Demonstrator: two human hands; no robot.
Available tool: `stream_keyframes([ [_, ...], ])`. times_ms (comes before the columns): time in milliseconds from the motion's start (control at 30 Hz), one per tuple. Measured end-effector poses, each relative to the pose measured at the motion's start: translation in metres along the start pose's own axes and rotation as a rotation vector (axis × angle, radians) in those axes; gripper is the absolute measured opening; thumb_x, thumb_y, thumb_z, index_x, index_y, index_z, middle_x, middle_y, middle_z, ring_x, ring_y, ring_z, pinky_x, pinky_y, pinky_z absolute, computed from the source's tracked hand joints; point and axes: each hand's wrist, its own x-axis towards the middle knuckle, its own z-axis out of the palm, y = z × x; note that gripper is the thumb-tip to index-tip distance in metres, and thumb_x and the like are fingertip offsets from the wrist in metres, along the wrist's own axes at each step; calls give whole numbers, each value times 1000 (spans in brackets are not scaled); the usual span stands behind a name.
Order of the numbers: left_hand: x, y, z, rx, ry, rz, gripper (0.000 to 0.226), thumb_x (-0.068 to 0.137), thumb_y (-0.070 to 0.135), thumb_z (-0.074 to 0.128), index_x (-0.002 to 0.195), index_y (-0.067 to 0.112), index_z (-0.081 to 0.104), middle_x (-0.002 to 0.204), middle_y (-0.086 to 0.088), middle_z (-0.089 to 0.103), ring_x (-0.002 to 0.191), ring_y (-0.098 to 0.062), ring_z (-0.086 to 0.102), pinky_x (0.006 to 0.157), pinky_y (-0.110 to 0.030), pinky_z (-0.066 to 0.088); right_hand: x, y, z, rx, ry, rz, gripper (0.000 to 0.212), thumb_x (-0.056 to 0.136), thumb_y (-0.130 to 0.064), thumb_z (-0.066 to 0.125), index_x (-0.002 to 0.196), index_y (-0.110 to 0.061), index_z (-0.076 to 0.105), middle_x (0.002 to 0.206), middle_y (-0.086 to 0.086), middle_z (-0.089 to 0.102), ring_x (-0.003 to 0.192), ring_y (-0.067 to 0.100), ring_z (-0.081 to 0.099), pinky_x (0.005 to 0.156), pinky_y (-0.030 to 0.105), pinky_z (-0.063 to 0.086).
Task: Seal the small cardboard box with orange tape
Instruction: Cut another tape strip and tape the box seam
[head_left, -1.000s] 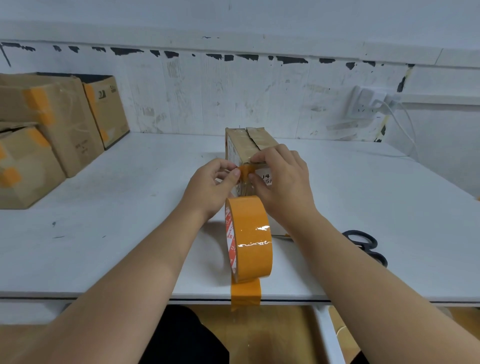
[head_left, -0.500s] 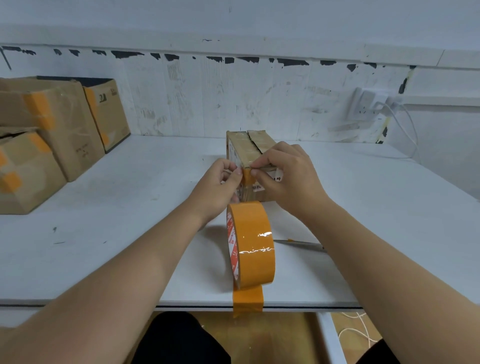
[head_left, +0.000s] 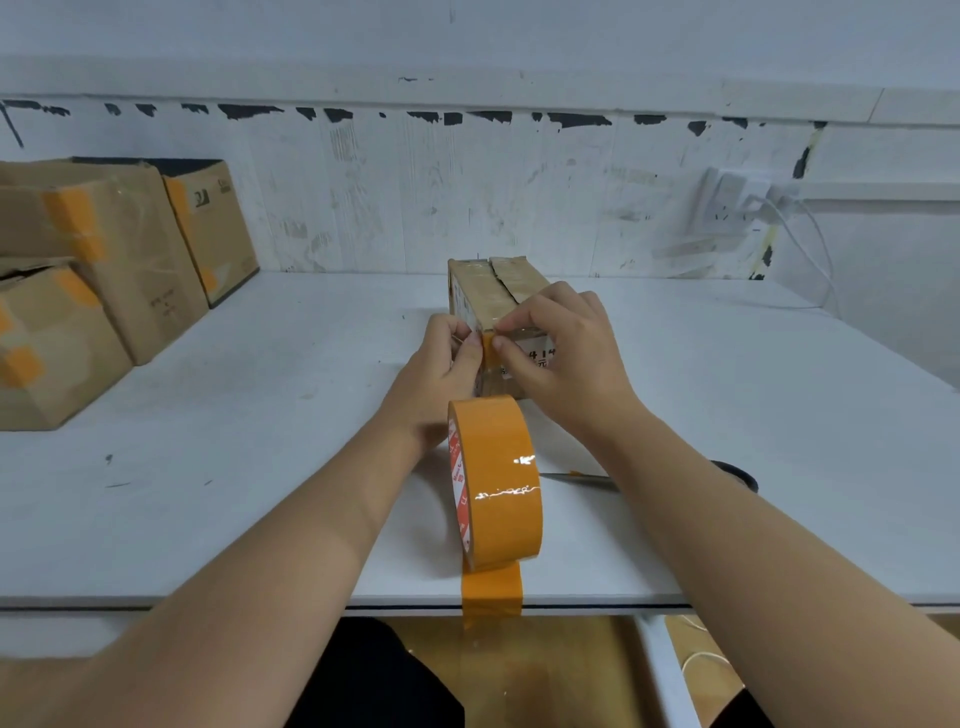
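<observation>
Both hands pinch a short orange tape strip (head_left: 488, 349) at the near top edge of the small cardboard box (head_left: 498, 291) mid-table: left hand (head_left: 441, 374), right hand (head_left: 561, 358). Risk: strip goes on crooked or wrinkles, missing the open top seam. Tape roll (head_left: 496, 483) standing on edge near the table edge could roll off.

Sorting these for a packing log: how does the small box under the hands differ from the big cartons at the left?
The small cardboard box sits mid-table with its top seam open; the big cartons stand stacked at the left. The small box has one short orange strip on its near face; the cartons carry several orange patches. Both are worn brown cardboard.
</observation>
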Motion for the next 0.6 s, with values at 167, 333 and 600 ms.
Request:
stream_keyframes([
  [167, -1, 1, 1, 143, 5, 55, 18, 102, 31, 34, 104, 15, 40, 76, 5, 51, 64, -8, 48, 56, -26, 41, 0, -4, 4, -12, 24, 11, 7, 79, -20, 70, 84, -17, 68, 85, -16, 47, 81, 17, 45, 72, 23, 34],
  [333, -2, 1, 0, 170, 24, 85, 15, 102, 28, 37, 104, 14, 40, 79, 2, 52, 68, -11, 51, 60, -29, 42, -1, -1, 4, -6, 22, 4, 8, 80, -22, 69, 87, -18, 69, 88, -13, 51, 85, 17, 47, 74, 24, 38],
  [600, -6, 6, -2, 207, -11, 80, 15, 101, 25, 41, 108, 12, 39, 83, 3, 52, 66, -9, 50, 57, -27, 41, -5, 2, 6, -101, -30, -26, 19, 77, -20, 68, 96, -21, 63, 99, -7, 54, 91, 19, 46, 79, 25, 37],
])
